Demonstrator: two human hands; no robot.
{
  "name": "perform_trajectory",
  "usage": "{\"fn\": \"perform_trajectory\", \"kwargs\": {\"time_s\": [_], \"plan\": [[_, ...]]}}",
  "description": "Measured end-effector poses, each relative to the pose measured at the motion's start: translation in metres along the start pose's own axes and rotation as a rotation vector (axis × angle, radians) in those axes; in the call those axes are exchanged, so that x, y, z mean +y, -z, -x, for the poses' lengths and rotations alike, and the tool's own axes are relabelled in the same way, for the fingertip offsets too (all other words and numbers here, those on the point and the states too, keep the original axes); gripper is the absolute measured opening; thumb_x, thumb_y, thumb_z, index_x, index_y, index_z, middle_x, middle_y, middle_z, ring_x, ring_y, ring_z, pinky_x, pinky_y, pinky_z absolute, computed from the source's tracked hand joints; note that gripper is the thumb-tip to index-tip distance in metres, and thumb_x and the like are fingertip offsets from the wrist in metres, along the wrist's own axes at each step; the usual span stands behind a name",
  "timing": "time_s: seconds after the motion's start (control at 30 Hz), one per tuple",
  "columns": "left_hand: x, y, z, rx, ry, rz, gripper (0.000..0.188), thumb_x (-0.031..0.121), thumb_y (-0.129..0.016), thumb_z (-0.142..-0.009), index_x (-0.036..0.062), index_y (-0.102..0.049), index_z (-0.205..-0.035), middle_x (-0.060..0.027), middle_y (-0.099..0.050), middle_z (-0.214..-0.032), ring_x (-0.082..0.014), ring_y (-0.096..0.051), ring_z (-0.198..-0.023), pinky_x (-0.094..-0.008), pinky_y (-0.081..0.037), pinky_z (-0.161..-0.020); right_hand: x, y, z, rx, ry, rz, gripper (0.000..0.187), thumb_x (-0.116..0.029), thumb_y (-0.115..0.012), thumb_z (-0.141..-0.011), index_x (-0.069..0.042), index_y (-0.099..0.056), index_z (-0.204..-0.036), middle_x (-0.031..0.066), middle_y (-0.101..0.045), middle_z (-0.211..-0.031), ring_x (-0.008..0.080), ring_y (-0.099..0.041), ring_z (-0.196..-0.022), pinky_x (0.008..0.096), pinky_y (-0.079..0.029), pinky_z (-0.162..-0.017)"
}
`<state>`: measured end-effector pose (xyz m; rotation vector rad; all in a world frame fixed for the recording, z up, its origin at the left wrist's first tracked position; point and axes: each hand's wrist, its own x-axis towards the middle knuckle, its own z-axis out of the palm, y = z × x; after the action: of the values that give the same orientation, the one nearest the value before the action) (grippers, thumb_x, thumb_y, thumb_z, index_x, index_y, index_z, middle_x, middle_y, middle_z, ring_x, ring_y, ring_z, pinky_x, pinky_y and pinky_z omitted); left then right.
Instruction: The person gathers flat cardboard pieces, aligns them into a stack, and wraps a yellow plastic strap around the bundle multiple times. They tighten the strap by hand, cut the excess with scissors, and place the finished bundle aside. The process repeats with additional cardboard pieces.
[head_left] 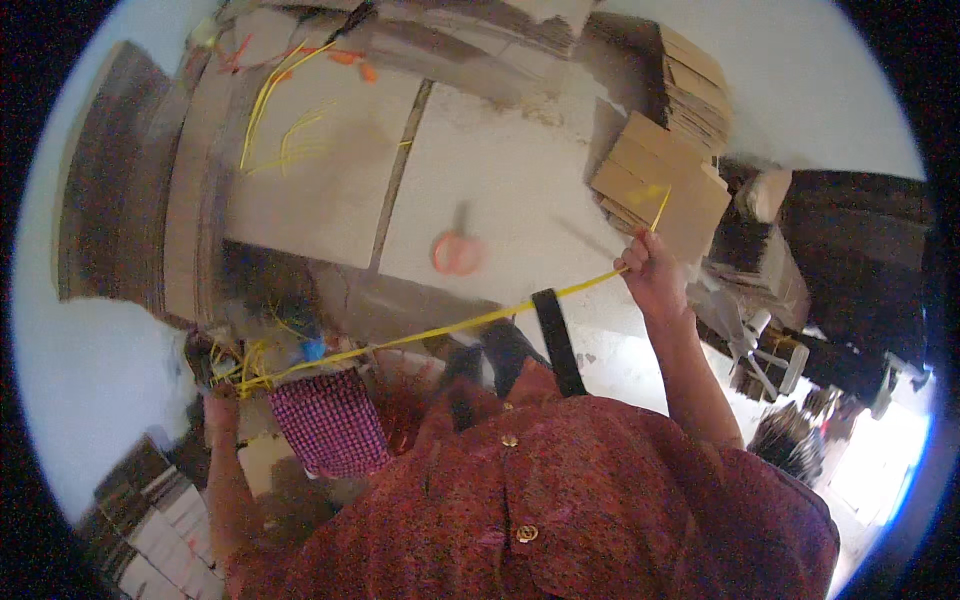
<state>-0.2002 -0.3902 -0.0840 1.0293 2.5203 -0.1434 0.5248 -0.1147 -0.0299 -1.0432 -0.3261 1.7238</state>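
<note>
A long yellow strap (440, 331) runs taut across the front of my body, rising toward the right. My right hand (652, 268) is closed around it, and a short free end points up past the fist. At the strap's lower left end, my left hand (221, 402) is closed on it beside a tangle of yellow strap loops (250, 362); its single fingers are hard to make out. Just right of that hand hangs a pink and dark checked cloth (330, 422). A black band (560, 345) meets the strap near its middle.
Flat cardboard stacks stand at the left (195, 190) and far right (692, 80), with cardboard sheets (665, 185) beyond my right hand. More yellow strips (262, 105) lie on the pale floor (500, 150), near a blurred orange round thing (458, 254). A white fan-like object (745, 340) stands right.
</note>
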Motion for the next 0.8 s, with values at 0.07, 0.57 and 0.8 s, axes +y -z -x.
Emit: {"fn": "perform_trajectory", "kwargs": {"time_s": [0.07, 0.57, 0.8], "plan": [[-0.067, 0.043, -0.045, 0.181, -0.455, -0.398, 0.027, 0.027, -0.056, -0.081, 0.0021, -0.061, -0.09, -0.0191, -0.061, -0.076, -0.0361, -0.059, -0.07, -0.0443, -0.046, -0.06, -0.013, 0.018, -0.033, 0.123, -0.011, -0.014, 0.013, -0.023, -0.05, -0.089, -0.01, -0.049, -0.085, -0.0014, -0.043, -0.064, 0.0145, -0.045, -0.059, 0.0366, -0.043, -0.068], [0.246, 0.168, -0.257, 0.239, -0.22, -0.33, 0.028, 0.027, -0.058, -0.075, 0.0064, -0.06, -0.095, -0.0131, -0.064, -0.088, -0.0326, -0.062, -0.084, -0.0444, -0.049, -0.069, 0.065, 0.061, -0.154, 0.335, -0.142, 0.142, 0.019, -0.018, -0.055, -0.084, 0.0, -0.059, -0.089, 0.0057, -0.052, -0.065, 0.0149, -0.05, -0.055, 0.0273, -0.04, -0.048], [0.335, 0.144, -0.354, 0.225, -0.379, -0.664, 0.032, 0.024, -0.06, -0.075, 0.0056, -0.057, -0.101, -0.011, -0.061, -0.097, -0.0343, -0.059, -0.091, -0.0461, -0.047, -0.075, 0.115, 0.063, -0.215, 0.504, -0.253, 0.142, 0.016, -0.019, -0.056, -0.085, -0.003, -0.055, -0.089, 0.0082, -0.055, -0.07, 0.0181, -0.055, -0.06, 0.0312, -0.048, -0.052]]}}
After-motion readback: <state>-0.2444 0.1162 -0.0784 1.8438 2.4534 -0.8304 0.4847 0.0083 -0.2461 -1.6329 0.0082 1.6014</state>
